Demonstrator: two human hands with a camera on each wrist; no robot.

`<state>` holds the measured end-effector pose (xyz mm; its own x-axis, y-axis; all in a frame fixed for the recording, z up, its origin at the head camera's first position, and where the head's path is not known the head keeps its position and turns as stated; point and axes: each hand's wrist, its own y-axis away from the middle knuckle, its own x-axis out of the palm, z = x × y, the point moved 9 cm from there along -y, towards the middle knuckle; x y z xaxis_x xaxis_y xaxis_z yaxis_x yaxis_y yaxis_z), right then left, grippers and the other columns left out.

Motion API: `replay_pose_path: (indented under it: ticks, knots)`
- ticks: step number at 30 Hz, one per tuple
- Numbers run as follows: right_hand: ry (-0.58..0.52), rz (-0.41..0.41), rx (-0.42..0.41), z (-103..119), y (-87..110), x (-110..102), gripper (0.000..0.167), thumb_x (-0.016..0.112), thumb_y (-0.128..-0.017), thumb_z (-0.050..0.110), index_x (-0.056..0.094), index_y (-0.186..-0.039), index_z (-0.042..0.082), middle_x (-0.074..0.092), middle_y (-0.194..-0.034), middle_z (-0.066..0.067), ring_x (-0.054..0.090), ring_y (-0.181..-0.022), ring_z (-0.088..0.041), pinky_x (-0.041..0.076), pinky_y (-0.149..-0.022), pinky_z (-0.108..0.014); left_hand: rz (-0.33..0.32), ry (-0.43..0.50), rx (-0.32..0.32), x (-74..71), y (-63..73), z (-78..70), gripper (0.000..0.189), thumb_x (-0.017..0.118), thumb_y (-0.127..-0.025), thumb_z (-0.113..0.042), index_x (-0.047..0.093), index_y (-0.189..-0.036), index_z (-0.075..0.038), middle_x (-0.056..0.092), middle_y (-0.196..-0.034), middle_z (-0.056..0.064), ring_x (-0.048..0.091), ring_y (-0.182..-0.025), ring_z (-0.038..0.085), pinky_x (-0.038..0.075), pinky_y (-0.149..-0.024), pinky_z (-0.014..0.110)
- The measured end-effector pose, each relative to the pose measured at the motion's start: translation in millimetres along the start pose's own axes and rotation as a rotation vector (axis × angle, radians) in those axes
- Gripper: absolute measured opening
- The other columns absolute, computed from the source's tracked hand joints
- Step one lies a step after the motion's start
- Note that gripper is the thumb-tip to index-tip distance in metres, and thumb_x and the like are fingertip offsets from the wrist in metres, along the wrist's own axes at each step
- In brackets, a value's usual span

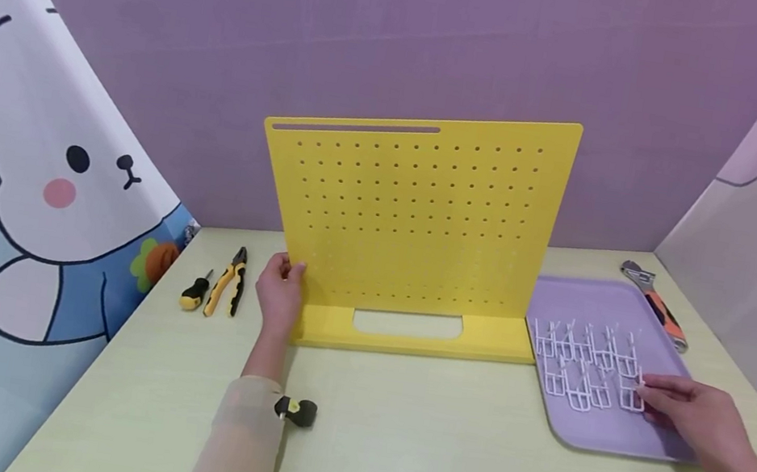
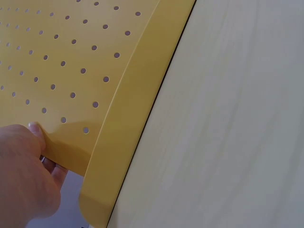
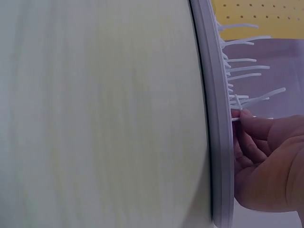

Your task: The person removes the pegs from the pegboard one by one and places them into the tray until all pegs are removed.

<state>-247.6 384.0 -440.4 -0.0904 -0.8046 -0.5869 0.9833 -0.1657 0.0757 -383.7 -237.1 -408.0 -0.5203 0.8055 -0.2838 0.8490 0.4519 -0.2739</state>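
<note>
A yellow pegboard (image 1: 421,193) stands upright on its base, rows of small holes across its face. My left hand (image 1: 279,295) grips its lower left edge, thumb on the front and fingers behind, as the left wrist view also shows that hand (image 2: 28,175). Over the purple tray (image 1: 584,430) at the right, my right hand (image 1: 697,414) pinches a white wire hook (image 1: 630,394) between thumb and fingers. Several more white hooks (image 1: 586,344) lie in the tray beside it, prongs up. In the right wrist view the tray's rim partly hides the right hand (image 3: 270,156).
Left of the board lie a short screwdriver (image 1: 195,292) and yellow-and-black pliers (image 1: 228,283). An adjustable wrench (image 1: 658,306) with an orange handle lies behind the tray's right side. A purple backdrop (image 1: 409,28) rises behind the table.
</note>
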Motion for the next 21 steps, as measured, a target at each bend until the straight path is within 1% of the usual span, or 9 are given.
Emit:
replay_pose_path:
  ticks: [4, 7, 10, 13, 16, 19, 21]
  knots:
    - [0.065, 0.013, -0.004, 1, -2.9, 2, 0.048, 0.073, -0.095, 0.024, 0.063, -0.12, -0.016, 0.074, -0.082, 0.003, 0.066, -0.065, -0.005, 0.051, -0.057, -0.025, -0.005, -0.002, -0.003, 0.4, -0.9, 2.0, 0.017, 0.066, -0.099, -0.014, 0.065, -0.111, -0.002, 0.067, -0.102, 0.016, 0.06, -0.092, 0.028, 0.048, -0.079, 0.039]
    - [0.143, 0.027, -0.03, 5, -4.5, 4, 0.047, 0.072, -0.096, 0.025, 0.064, -0.119, -0.015, 0.073, -0.084, -0.001, 0.063, -0.064, -0.005, 0.048, -0.057, -0.025, -0.007, -0.002, -0.009, 1.3, -1.9, 3.3, 0.017, 0.066, -0.1, -0.014, 0.065, -0.112, -0.003, 0.067, -0.102, 0.016, 0.059, -0.092, 0.027, 0.048, -0.079, 0.038]
    - [0.223, 0.021, -0.06, 9, -5.3, 3, 0.045, 0.071, -0.096, 0.027, 0.067, -0.118, -0.012, 0.073, -0.085, -0.005, 0.06, -0.066, -0.004, 0.045, -0.058, -0.026, -0.008, 0.0, -0.012, 2.2, -2.1, 2.4, 0.017, 0.066, -0.1, -0.014, 0.065, -0.112, -0.003, 0.067, -0.101, 0.015, 0.059, -0.092, 0.027, 0.047, -0.08, 0.038]
    - [0.251, 0.017, -0.066, 10, -5.8, 2, 0.045, 0.071, -0.096, 0.029, 0.068, -0.117, -0.01, 0.073, -0.086, -0.005, 0.059, -0.067, -0.005, 0.043, -0.06, -0.026, -0.004, 0.003, -0.012, 2.9, -1.6, 1.2, 0.017, 0.066, -0.099, -0.014, 0.065, -0.111, -0.002, 0.066, -0.101, 0.015, 0.058, -0.092, 0.027, 0.047, -0.08, 0.038]
    - [0.241, 0.017, -0.054, 7, -5.7, 2, 0.045, 0.072, -0.095, 0.031, 0.069, -0.116, -0.009, 0.073, -0.085, -0.003, 0.059, -0.067, -0.006, 0.043, -0.06, -0.026, 0.004, 0.006, -0.016, 3.4, -0.6, 0.9, 0.017, 0.065, -0.1, -0.013, 0.065, -0.112, -0.002, 0.065, -0.101, 0.015, 0.057, -0.092, 0.027, 0.046, -0.08, 0.038]
    - [0.195, 0.006, -0.042, 5, -5.1, 2, 0.046, 0.074, -0.093, 0.031, 0.07, -0.116, -0.009, 0.074, -0.084, -0.002, 0.062, -0.066, -0.006, 0.047, -0.059, -0.025, 0.009, 0.005, -0.022, 2.0, 0.4, 0.8, 0.017, 0.065, -0.1, -0.014, 0.064, -0.113, -0.002, 0.065, -0.102, 0.015, 0.057, -0.092, 0.027, 0.047, -0.081, 0.038]
    - [0.158, -0.016, -0.019, 4, -3.6, 0, 0.047, 0.074, -0.093, 0.03, 0.069, -0.117, -0.01, 0.074, -0.083, -0.004, 0.065, -0.066, -0.007, 0.048, -0.058, -0.025, 0.017, 0.005, -0.023, 1.5, 0.7, 1.0, 0.018, 0.064, -0.101, -0.014, 0.064, -0.114, -0.002, 0.065, -0.104, 0.016, 0.058, -0.094, 0.028, 0.047, -0.083, 0.039]
